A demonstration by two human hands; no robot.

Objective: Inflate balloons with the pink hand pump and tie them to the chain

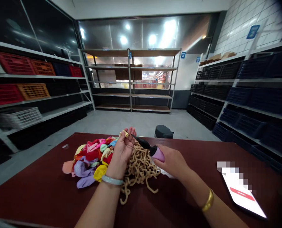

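Observation:
My left hand (123,148) is raised palm toward me over the table, its fingertips pinched on a small tan uninflated balloon (125,133). My right hand (172,162) is wrapped round a pink balloon pump (155,152) whose black nozzle points at that balloon, just short of it. Below both hands lies a tangle of long tan balloons (141,169). Left of it sits a heap of flat coloured balloons (91,158) in red, purple, yellow and pink.
The dark red table (43,190) carries a phone (243,193) with a lit screen at the right. A dark bag (164,131) lies on the floor beyond. Shelves with plastic crates line both sides; empty racks stand at the back.

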